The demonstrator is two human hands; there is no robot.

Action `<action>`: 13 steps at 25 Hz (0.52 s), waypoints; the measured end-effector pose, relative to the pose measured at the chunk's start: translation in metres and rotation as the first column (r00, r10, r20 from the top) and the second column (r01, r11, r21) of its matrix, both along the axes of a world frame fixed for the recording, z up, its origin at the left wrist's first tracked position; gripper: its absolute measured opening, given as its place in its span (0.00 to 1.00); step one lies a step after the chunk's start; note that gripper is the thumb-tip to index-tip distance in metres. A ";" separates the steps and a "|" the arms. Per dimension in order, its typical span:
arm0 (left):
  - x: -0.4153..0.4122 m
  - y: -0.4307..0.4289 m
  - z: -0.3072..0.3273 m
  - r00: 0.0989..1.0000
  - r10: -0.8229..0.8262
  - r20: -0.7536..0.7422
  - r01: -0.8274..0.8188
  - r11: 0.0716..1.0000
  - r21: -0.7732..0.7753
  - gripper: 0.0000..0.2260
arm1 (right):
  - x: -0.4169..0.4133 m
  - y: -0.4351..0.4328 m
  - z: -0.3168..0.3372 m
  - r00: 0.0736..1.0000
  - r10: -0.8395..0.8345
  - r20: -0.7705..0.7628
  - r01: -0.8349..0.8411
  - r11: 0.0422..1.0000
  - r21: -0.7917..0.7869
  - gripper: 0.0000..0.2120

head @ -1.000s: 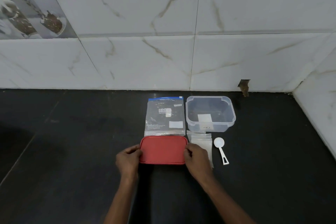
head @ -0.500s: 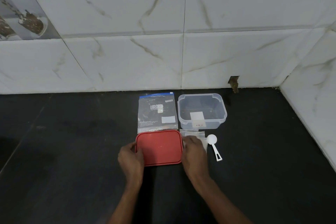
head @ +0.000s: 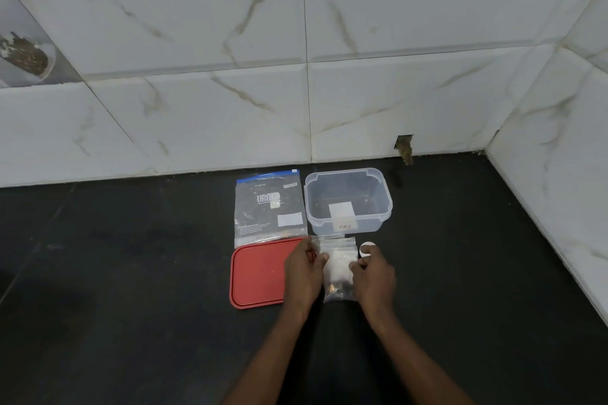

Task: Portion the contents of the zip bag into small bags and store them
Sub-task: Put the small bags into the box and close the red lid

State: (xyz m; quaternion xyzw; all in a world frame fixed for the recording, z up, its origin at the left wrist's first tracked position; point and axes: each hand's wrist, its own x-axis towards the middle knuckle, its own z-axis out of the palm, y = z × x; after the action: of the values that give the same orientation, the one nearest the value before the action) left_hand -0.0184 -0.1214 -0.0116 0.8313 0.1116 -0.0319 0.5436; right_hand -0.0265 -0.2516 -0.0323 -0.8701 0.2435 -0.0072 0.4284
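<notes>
Pinching the small bags (head: 339,265) from both sides, the left hand (head: 304,268) and right hand (head: 375,273) have their fingers clamped on the edges. It's best to peel off just one bag, slowly. The zip bag (head: 269,207) lies past the left fingers and the clear box (head: 348,204) past the right ones. The red lid (head: 258,273) lies just left of the left fingers. The white scoop (head: 367,246) peeks out behind the right fingers, so it could get bumped.

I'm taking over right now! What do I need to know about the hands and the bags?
Left hand and right hand: both pinch the stack of small bags on the counter.
Zip bag lies flat behind the red lid; clear box stands open beside the zip bag; scoop by the right hand.
Done: lid off. Left: fill small bags, store them.
</notes>
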 end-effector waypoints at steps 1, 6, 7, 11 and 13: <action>0.007 -0.003 -0.003 1.000 -0.010 -0.019 0.009 0.999 -0.036 0.15 | 0.001 -0.001 -0.002 1.000 -0.005 0.002 0.005 1.000 0.020 0.11; 0.022 -0.005 -0.021 0.993 0.007 -0.117 -0.023 0.991 -0.134 0.18 | 0.003 -0.001 -0.011 1.000 0.008 0.023 -0.009 0.999 0.047 0.01; 0.023 -0.005 -0.024 0.994 0.003 -0.106 -0.016 0.993 -0.119 0.16 | 0.004 -0.003 -0.012 0.999 0.002 0.033 -0.004 0.999 0.047 0.03; 0.024 -0.003 -0.020 0.995 0.068 -0.069 -0.075 0.991 -0.113 0.16 | 0.007 -0.010 -0.013 0.998 0.035 0.060 -0.040 0.995 0.090 0.07; 0.020 -0.001 -0.020 0.994 0.104 -0.044 -0.107 0.992 -0.073 0.13 | 0.007 -0.013 -0.009 0.991 0.086 0.103 -0.101 0.984 0.149 0.09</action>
State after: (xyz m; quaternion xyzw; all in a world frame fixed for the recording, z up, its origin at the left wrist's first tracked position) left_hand 0.0016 -0.1220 -0.0319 0.8024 0.1650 -0.0241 0.5731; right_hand -0.0196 -0.2649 -0.0410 -0.8435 0.1813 -0.0104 0.5054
